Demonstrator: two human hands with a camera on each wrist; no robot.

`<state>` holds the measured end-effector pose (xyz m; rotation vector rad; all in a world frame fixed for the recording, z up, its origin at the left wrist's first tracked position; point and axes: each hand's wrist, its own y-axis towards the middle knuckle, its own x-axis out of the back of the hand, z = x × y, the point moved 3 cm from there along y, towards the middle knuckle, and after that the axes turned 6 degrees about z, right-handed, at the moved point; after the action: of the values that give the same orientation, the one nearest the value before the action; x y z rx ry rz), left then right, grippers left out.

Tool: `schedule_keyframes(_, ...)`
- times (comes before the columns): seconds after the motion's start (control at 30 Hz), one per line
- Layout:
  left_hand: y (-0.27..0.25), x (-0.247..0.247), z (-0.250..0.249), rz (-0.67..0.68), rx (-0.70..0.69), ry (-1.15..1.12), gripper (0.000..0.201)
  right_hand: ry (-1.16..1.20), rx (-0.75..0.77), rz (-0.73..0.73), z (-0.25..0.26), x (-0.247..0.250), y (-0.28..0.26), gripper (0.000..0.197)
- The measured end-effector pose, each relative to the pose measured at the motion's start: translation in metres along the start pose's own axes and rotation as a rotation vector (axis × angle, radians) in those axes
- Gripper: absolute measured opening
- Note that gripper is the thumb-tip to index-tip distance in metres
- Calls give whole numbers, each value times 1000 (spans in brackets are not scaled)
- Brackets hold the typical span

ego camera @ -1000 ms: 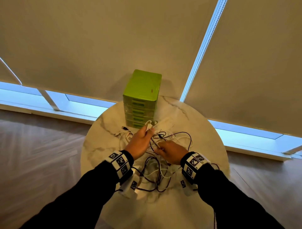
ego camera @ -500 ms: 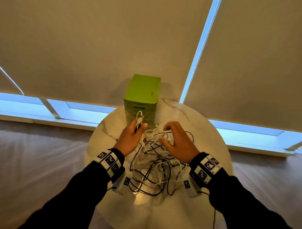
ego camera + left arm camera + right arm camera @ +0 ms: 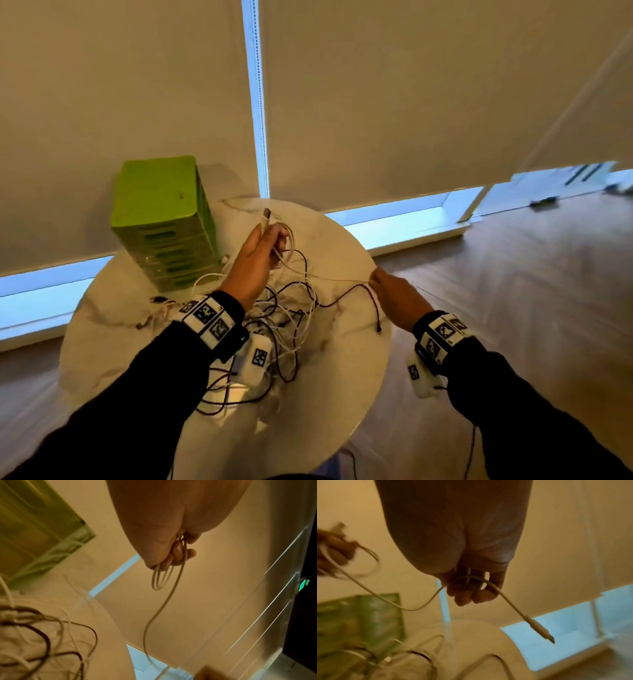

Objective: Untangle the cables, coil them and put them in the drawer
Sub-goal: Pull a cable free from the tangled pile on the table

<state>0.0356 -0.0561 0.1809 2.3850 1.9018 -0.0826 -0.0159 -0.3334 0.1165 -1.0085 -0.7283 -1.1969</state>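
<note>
A white cable (image 3: 329,278) runs taut between my two hands above the table. My left hand (image 3: 263,246) is raised and grips a few loops of it (image 3: 161,580), with the USB plug (image 3: 266,216) sticking up past the fingers. My right hand (image 3: 387,287) is out past the table's right edge and pinches the cable's other end (image 3: 471,580); its small plug (image 3: 539,628) hangs free below the fingers. A tangle of black and white cables (image 3: 274,329) lies on the round marble table (image 3: 325,411). The green drawer unit (image 3: 161,222) stands at the back left, drawers closed.
More loose cable ends (image 3: 154,308) lie on the table left of the pile. Behind the table hang beige blinds (image 3: 411,102) over low windows. Wooden floor (image 3: 531,274) surrounds the table.
The right hand has left the pile and pulled one white cable end out to the right. The left hand rose with the coiled loops and plug. The head camera turned right.
</note>
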Motion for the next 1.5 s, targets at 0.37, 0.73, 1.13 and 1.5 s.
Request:
schedule_keyframes(0.37, -27, -113, 66, 451, 160, 190, 27, 238, 84, 83, -10, -54, -75, 67)
schedule_keyframes(0.73, -1, -89, 76, 246, 148, 187, 34, 376, -109, -9, -41, -20, -69, 19)
schedule_keyframes(1.13, -2, -70, 67, 248, 201, -62, 43, 413, 198, 259, 71, -48, -39, 69)
schedule_keyframes(1.5, 13, 19, 34, -54, 146, -180, 49, 411, 45, -236, -5, -1, 8, 23)
